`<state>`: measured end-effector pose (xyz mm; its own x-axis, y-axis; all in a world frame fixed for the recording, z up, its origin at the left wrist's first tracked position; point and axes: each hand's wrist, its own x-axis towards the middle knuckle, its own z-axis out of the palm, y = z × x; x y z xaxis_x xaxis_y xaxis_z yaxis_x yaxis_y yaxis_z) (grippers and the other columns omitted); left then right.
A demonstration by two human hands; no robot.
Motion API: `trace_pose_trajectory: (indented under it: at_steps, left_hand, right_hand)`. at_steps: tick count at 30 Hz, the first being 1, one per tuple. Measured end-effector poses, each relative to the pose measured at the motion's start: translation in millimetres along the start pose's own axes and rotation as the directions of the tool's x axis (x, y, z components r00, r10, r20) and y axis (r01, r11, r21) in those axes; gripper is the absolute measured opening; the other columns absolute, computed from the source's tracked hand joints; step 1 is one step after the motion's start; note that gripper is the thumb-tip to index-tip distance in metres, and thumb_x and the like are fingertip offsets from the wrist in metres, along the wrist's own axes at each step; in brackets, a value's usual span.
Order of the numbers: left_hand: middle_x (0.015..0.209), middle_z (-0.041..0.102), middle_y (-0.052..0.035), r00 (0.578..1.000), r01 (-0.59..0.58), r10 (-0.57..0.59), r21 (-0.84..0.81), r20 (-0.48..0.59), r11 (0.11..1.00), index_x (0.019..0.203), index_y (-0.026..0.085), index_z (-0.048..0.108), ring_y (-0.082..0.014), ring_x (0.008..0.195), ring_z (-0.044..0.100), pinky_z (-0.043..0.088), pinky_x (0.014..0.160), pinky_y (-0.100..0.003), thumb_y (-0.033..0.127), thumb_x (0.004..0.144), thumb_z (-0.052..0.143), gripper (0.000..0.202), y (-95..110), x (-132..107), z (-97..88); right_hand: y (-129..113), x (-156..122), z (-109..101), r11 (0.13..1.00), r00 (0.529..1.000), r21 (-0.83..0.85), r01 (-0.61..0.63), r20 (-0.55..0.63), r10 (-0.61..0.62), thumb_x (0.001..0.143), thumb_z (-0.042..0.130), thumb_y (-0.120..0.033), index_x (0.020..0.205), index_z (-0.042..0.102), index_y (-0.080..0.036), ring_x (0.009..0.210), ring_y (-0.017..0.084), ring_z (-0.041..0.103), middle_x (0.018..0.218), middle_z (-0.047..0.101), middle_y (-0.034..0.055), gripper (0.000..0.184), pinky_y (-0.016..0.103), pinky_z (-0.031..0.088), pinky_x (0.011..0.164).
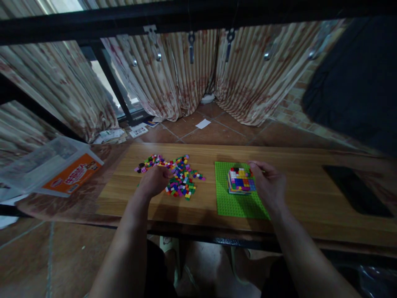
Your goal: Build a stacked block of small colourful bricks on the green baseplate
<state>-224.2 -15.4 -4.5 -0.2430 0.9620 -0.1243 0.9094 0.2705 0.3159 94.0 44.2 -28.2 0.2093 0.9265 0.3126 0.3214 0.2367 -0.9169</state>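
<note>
A green baseplate (235, 205) lies on the wooden table (310, 190). On it stands a multicoloured block of small bricks (241, 180). My right hand (269, 184) rests against the block's right side, fingers curled at its top far corner. A loose pile of small coloured bricks (181, 179) is spread to the left of the plate. My left hand (155, 180) lies on the pile's left edge with fingers curled under; what it holds, if anything, is hidden.
A clear plastic box with an orange label (58, 167) sits at the table's left end. A dark flat rectangle (355, 190) lies at the right end. Curtains (173, 78) and a tiled floor with papers are beyond the table.
</note>
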Motion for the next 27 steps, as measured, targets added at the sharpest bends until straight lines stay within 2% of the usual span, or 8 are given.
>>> trace_pose_trajectory:
  at_steps: [5, 11, 13, 16, 19, 23, 25, 27]
  left_hand:
    - [0.08, 0.074, -0.0017, 0.999, -0.034, 0.035, -0.031, 0.038, 0.999, 0.08, 0.024, 0.075, -0.019, 0.078, 0.066, 0.044, 0.066, -0.024, 0.018, 0.067, 0.065, 0.017, -5.5, -0.3, 2.7]
    - [0.065, 0.068, -0.0018, 0.996, -0.072, 0.075, -0.05, 0.046, 0.996, 0.066, 0.02, 0.072, -0.0186, 0.072, 0.063, 0.041, 0.062, -0.024, 0.017, 0.068, 0.06, 0.012, -2.1, 0.9, 3.6]
    - [0.06, 0.064, -0.001, 0.996, -0.078, 0.082, -0.11, 0.041, 0.991, 0.062, 0.019, 0.069, -0.0171, 0.068, 0.06, 0.039, 0.059, -0.024, 0.019, 0.069, 0.06, 0.011, -2.6, 1.9, 2.1]
    - [0.053, 0.055, 0.002, 0.991, -0.097, 0.122, -0.327, 0.057, 0.94, 0.059, 0.017, 0.064, -0.0127, 0.058, 0.052, 0.035, 0.053, -0.022, 0.024, 0.07, 0.059, 0.014, -1.3, 1.6, -1.9]
    - [0.051, 0.048, 0.0049, 0.977, -0.064, 0.177, -0.634, 0.116, 0.771, 0.067, 0.016, 0.062, -0.0082, 0.048, 0.042, 0.03, 0.048, -0.02, 0.032, 0.074, 0.06, 0.018, 11.1, -2.0, -4.2]
    - [0.068, 0.063, 0.0008, 0.969, 0.105, 0.164, -0.91, 0.184, 0.401, 0.086, 0.015, 0.064, -0.0057, 0.048, 0.043, 0.032, 0.047, -0.019, 0.036, 0.068, 0.071, 0.03, 46.2, -8.7, 2.9]
    - [0.075, 0.068, -0.0026, 0.965, 0.164, 0.162, -0.957, 0.206, 0.241, 0.09, 0.014, 0.064, -0.0052, 0.048, 0.044, 0.033, 0.047, -0.019, 0.034, 0.064, 0.076, 0.035, 64.8, -11.0, 10.2]
    - [0.079, 0.07, -0.0044, 0.957, 0.211, 0.173, -0.968, 0.233, 0.134, 0.091, 0.014, 0.065, -0.0046, 0.049, 0.046, 0.033, 0.047, -0.018, 0.032, 0.063, 0.078, 0.036, 80.5, -12.2, 18.1]
  right_hand:
    - [1.6, -0.3, 3.1, 1.0, 1.0, -0.01, 0.02, -0.006, -0.02, 0.079, 0.062, -0.043, 0.079, 0.074, -0.021, 0.081, 0.024, 0.069, 0.084, 0.074, 0.0049, 0.025, 0.037, 0.054, 0.077]
    - [-0.1, -0.7, 3.8, 1.0, 1.0, -0.006, 0.01, 0.003, -0.01, 0.079, 0.062, -0.043, 0.081, 0.073, -0.021, 0.078, 0.023, 0.069, 0.083, 0.074, 0.0044, 0.025, 0.036, 0.054, 0.073]
    - [1.2, 0.0, 3.6, 1.0, 1.0, -0.01, 0.019, -0.009, -0.019, 0.079, 0.062, -0.043, 0.081, 0.073, -0.021, 0.078, 0.023, 0.069, 0.082, 0.074, 0.0048, 0.026, 0.036, 0.054, 0.072]
    - [4.2, 1.7, 4.0, 0.999, 0.998, 0.0, 0.049, -0.036, -0.049, 0.08, 0.061, -0.044, 0.081, 0.073, -0.021, 0.08, 0.023, 0.068, 0.083, 0.074, 0.0053, 0.025, 0.038, 0.054, 0.075]
    - [2.5, 0.6, 5.7, 0.996, 0.994, 0.016, 0.088, -0.06, -0.087, 0.082, 0.059, -0.043, 0.083, 0.072, -0.023, 0.083, 0.023, 0.068, 0.085, 0.072, 0.005, 0.024, 0.039, 0.053, 0.078]
    - [-12.7, -9.0, 7.7, 0.973, 0.973, -0.016, 0.229, -0.027, -0.23, 0.085, 0.059, -0.038, 0.09, 0.072, -0.025, 0.088, 0.023, 0.066, 0.091, 0.071, 0.0046, 0.019, 0.041, 0.051, 0.084]
    - [-23.2, -15.3, 8.1, 0.943, 0.941, -0.029, 0.331, 0.08, -0.328, 0.085, 0.06, -0.034, 0.097, 0.071, -0.028, 0.095, 0.022, 0.064, 0.097, 0.07, 0.004, 0.017, 0.041, 0.049, 0.088]
    - [-32.3, -20.4, 8.5, 0.914, 0.9, -0.032, 0.404, 0.196, -0.39, 0.085, 0.062, -0.032, 0.101, 0.069, -0.029, 0.099, 0.022, 0.062, 0.102, 0.069, 0.0037, 0.018, 0.041, 0.048, 0.089]
